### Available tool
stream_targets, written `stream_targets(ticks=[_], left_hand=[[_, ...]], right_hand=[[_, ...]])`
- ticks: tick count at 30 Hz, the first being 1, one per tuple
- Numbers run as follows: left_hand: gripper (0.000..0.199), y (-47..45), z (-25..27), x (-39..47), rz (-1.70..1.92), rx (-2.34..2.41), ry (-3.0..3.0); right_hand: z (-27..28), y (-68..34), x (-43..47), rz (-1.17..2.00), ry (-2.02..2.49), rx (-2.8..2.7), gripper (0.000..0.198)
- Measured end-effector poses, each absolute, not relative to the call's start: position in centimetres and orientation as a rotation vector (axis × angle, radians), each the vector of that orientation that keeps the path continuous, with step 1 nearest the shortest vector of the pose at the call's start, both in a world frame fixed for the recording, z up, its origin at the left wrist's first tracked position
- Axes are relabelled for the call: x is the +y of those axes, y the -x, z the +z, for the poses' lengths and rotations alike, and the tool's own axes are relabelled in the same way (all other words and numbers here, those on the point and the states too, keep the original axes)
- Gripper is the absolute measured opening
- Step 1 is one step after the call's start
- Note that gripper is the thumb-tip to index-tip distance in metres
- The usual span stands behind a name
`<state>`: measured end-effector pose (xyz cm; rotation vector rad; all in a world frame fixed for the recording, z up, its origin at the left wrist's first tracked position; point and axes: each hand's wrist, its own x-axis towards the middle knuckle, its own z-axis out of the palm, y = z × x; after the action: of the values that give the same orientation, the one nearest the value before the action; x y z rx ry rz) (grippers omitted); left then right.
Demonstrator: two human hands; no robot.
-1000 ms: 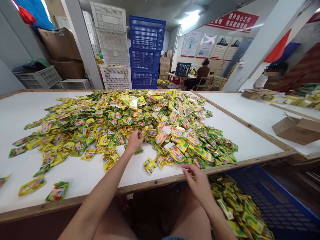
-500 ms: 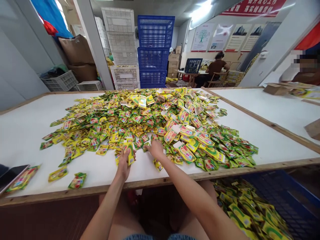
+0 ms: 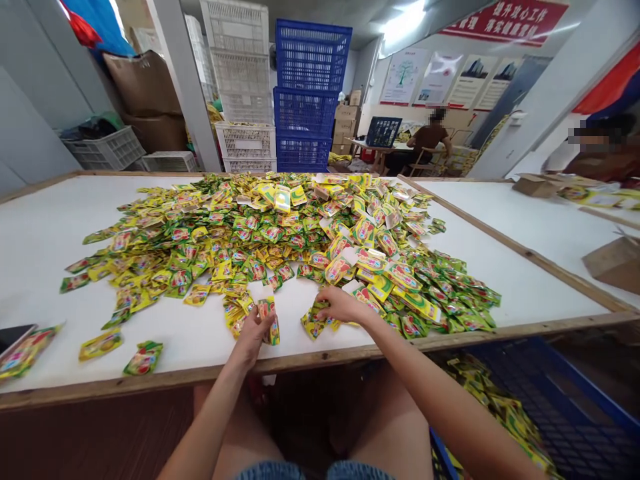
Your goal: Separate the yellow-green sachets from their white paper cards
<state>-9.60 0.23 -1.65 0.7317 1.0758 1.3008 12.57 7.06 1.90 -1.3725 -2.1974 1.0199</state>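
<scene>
My left hand is closed around a small yellow and green carton, held upright near the table's front edge. White flaps stand up at the carton's top end. My right hand has its fingers pinched on a green and yellow sachet to the right of the carton; the fingertips are partly hidden. Behind both hands spreads a big heap of similar sachets. Beyond my right hand lie several printed cartons, some with flaps raised.
Loose sachets and a dark flat device lie at the left. A wooden rim edges the white table. Below right stands a blue crate with yellow packs. Stacked crates rise behind; two other people sit farther off.
My right hand has drawn back from the heap and moved right, down to the sachets near the edge. The left hand has turned the carton, showing its printed face. The view has shifted slightly.
</scene>
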Motion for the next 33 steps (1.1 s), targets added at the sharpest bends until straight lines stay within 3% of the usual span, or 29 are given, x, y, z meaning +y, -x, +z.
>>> stream_targets(ticks=[6, 14, 19, 24, 33], left_hand=[[0.045, 8.9, -1.3, -0.3, 1.241, 1.107, -0.712], [0.036, 8.5, -1.6, -0.8, 1.120, 1.061, -0.767], [0.037, 7.6, -1.3, -0.3, 1.025, 1.057, -0.869], [0.036, 6.8, -0.7, -0.1, 0.979, 0.994, -0.969], [0.032, 6.4, -0.5, -0.2, 0.994, 0.972, -1.063]], right_hand=[[1.8, -8.7, 7.1, 0.496, 1.150, -2.897, 0.024], [0.2, -11.4, 5.9, 0.552, 1.291, -2.659, 0.025], [3.6, -12.2, 5.4, 0.683, 1.262, -2.342, 0.007], [6.4, -10.0, 4.8, 0.892, 0.966, -1.960, 0.011], [5.7, -8.4, 4.1, 0.356, 0.894, -2.432, 0.018]])
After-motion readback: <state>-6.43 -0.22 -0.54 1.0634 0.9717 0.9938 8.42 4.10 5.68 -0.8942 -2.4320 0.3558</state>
